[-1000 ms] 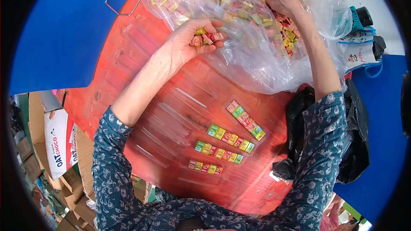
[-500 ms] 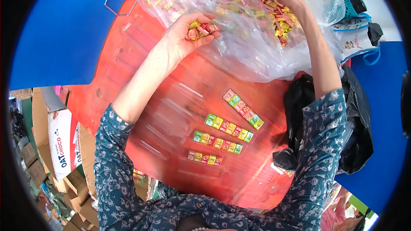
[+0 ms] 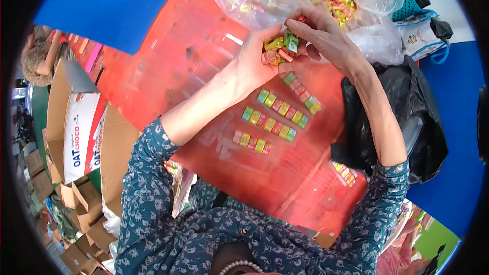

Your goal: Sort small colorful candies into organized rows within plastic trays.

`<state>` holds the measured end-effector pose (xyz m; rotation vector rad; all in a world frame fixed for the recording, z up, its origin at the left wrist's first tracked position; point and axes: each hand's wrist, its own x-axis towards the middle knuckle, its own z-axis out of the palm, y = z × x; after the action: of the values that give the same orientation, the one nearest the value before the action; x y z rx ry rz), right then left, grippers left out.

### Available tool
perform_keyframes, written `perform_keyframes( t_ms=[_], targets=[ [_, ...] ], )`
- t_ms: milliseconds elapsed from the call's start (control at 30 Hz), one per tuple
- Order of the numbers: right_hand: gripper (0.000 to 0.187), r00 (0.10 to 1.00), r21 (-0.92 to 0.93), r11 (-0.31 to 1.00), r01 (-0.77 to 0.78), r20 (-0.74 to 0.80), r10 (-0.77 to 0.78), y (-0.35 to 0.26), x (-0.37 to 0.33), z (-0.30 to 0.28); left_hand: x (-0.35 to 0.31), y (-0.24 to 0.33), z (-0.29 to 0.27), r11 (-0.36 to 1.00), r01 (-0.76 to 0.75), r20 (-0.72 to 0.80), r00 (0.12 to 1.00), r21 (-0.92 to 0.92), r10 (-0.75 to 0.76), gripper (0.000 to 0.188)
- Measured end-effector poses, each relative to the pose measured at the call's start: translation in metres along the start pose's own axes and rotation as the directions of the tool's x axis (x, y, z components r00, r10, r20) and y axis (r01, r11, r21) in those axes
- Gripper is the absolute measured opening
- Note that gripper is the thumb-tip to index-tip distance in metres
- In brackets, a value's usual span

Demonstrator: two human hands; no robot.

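from here i have my right hand [image 3: 330,39] pinching a green sweet [image 3: 291,42], just right of the loose sweets [image 3: 273,44] cupped in my left hand [image 3: 254,62].

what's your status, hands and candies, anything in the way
Left hand cupped around wrapped candies. Right hand at a green one. Candy rows on red table. Black bag by right forearm, not between the hands.
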<state>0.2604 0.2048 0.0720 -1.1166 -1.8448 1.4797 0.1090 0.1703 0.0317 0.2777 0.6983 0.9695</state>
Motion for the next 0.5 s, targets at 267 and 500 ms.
perform_keyframes(
  t_ms=[267,500],
  targets=[
    [0.011,0.99,-0.001,0.996,0.089,-0.107,-0.089,-0.008,-0.066,0.053,-0.055,-0.029,-0.043,0.952,0.184,0.305,0.946,-0.244,-0.105,0.031],
    [0.016,0.887,-0.389,0.868,0.309,-0.212,-0.411,0.01,-0.112,0.092,-0.091,-0.059,-0.05,0.971,0.144,0.197,0.975,-0.193,-0.105,0.026]
  ],
)
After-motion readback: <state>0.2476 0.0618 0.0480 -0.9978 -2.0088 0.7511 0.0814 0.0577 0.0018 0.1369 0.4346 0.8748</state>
